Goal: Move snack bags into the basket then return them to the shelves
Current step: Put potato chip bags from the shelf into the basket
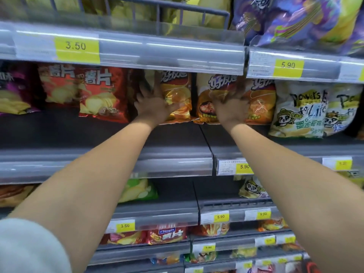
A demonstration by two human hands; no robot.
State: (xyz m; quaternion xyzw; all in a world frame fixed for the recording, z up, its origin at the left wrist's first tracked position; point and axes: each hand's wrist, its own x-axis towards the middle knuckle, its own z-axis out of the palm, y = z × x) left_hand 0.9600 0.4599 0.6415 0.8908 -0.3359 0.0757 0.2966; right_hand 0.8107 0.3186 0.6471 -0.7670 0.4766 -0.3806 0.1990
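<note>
Both my arms reach up to the second shelf from the top. My left hand [155, 106] lies with spread, straight fingers against an orange chip bag [180, 95]. My right hand [232, 107] presses with straight fingers on the neighbouring orange bag [206, 107]. A third orange bag [260, 103] stands just right of it. The fingers are motion-blurred. No basket is in view.
Red chip bags [98, 93] stand left of my hands, white-and-green bags [299, 111] to the right. The shelf above [137, 50] overhangs with price rails and holds yellow and purple bags. Lower shelves [157, 162] carry more snack bags and yellow price tags.
</note>
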